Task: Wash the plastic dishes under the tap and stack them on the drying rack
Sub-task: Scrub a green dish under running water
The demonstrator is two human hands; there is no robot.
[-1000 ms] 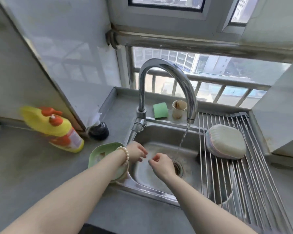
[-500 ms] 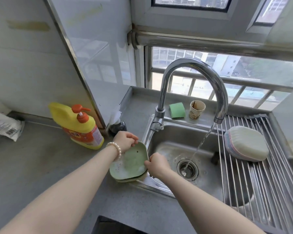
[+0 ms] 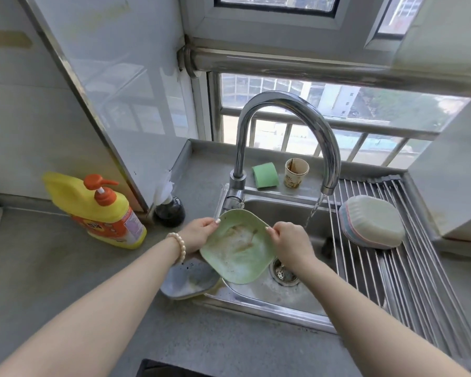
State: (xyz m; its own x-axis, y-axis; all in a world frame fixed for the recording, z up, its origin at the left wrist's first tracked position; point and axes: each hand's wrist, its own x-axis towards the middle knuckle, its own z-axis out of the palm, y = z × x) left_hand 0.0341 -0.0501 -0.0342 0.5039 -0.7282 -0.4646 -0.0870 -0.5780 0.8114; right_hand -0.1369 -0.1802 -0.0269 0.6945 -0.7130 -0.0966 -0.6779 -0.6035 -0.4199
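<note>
Plate (image 3: 238,247): pale green, brown and whitish residue across its face. Plate beneath (image 3: 188,280): grey-blue with dark specks. Stacked dishes on the rack (image 3: 371,225): off-white on top, with pink and blue edges below. Detergent bottle (image 3: 98,210): yellow, orange pump and orange label. Sponge (image 3: 264,175): green. Paper cup (image 3: 296,172): cream, brown-stained inside. Counter (image 3: 38,268): mottled grey. Tap (image 3: 286,126): chrome. Bracelet (image 3: 178,246): white beads.

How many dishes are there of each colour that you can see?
Green dish, held by both hands: 1
Grey-blue dish on the counter, a yellowish edge under it: 1
Stack on the drying rack: white dish on top: 1; pink and blue edges below, count unclear
Total clearly seen: 3
</note>
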